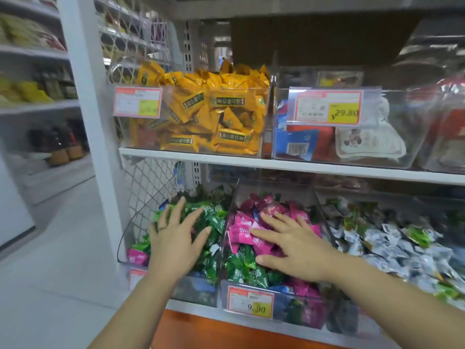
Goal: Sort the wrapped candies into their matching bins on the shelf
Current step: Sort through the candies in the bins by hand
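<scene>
While both hands hover over the lower shelf, head view: left hand (173, 238) spread wide, fingers splayed, palm down over the left clear bin (125, 238), holding nothing; a ring shows on one finger. That bin holds mostly green wrapped candies (214, 220), plus one pink candy (137, 256) at its front left corner. Right hand (293, 248) also wide and flat, empty, resting on top of the pink wrapped candies (242, 234) in the middle bin (251, 288). Green candies (247, 269) are mixed into that middle bin, lying at its front just under the right thumb. Price tag (250, 301) on the middle bin's front reads 9.90. Right bin on the same shelf holds white-and-green wrapped candies (392, 245), blurred. Upper shelf (327, 167): bin of yellow packets (214, 109) at left, bin with blue and white packs (339, 142) at right behind a 29.80 tag (328, 107).
</scene>
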